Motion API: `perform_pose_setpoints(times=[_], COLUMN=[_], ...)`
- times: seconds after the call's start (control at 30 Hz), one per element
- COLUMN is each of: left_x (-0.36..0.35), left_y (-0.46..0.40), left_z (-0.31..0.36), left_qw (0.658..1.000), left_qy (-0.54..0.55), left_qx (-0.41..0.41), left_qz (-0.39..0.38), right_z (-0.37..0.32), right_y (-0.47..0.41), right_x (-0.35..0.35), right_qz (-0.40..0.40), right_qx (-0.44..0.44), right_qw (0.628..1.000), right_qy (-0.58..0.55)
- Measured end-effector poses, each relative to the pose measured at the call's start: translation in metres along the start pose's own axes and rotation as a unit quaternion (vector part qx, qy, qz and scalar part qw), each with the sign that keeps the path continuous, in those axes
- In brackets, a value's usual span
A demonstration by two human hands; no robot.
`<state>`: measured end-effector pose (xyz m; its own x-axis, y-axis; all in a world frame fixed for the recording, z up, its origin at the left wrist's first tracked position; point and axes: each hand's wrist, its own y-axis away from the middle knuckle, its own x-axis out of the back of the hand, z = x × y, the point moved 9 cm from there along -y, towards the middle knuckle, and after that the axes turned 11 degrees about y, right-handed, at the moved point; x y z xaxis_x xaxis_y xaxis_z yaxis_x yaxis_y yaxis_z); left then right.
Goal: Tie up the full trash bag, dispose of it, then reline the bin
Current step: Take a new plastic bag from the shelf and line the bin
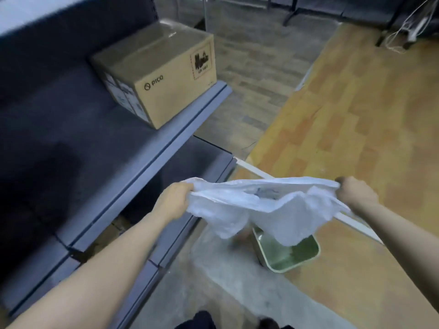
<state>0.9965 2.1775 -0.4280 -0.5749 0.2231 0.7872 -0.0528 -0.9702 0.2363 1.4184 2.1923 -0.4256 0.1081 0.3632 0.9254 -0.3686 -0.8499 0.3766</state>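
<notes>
While stretched between both hands [174,198], bag [256,205] overhangs bin [297,260].

On the far left, a cardboard box [156,74] sits on a grey shelf [180,119], and its near side carries the word "PICO" beside a round logo, printed in dark ink. Further right on that same side is a dashed-border square label showing dark pictograms with a short line of characters under them, too blurred to make out for certain. The white stickers on the box's left side carry print that is too small and smeared to read, and no other writing is legible anywhere around.
</notes>
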Motion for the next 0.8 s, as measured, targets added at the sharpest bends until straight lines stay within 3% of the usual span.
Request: perform_pose_setpoints(times=[0.07,0.13,0.27,0.33,0.43,0.53,0.63,0.7,0.8], left_x=[0.039,0.073,0.105,0.111,0.103,0.084,0.077,0.079,0.07], left_y=[0.014,0.03,0.06,0.071,0.091,0.117,0.144,0.166,0.203], left_z=[0.016,0.043,0.111,0.141,0.181,0.202,0.2,0.187,0.167], left_qw=[0.996,0.994,0.997,0.989,0.972,0.945,0.927,0.919,0.915], left_qy=[0.084,0.101,-0.071,-0.136,-0.214,-0.295,-0.35,-0.361,-0.328], left_qx=[0.018,0.014,0.001,-0.006,-0.034,-0.018,0.045,0.1,0.164], left_qz=[0.024,0.025,-0.04,-0.05,-0.094,-0.141,-0.127,-0.126,-0.168], right_z=[0.029,0.048,0.065,0.07,0.076,0.081,0.095,0.118,0.155], right_y=[0.029,0.053,0.086,0.095,0.101,0.109,0.119,0.116,0.119], right_x=[0.051,0.095,0.154,0.166,0.183,0.186,0.177,0.173,0.153], right_qz=[-0.007,-0.005,-0.027,-0.042,0.01,0.012,-0.029,-0.073,-0.255], right_qx=[-0.019,-0.013,0.006,0.0,0.005,0.047,0.149,0.169,0.1], right_qw=[1.0,0.999,0.997,0.999,0.995,0.989,0.973,0.968,0.96], right_qy=[-0.008,-0.029,-0.067,-0.019,0.104,0.137,0.173,0.17,-0.053])
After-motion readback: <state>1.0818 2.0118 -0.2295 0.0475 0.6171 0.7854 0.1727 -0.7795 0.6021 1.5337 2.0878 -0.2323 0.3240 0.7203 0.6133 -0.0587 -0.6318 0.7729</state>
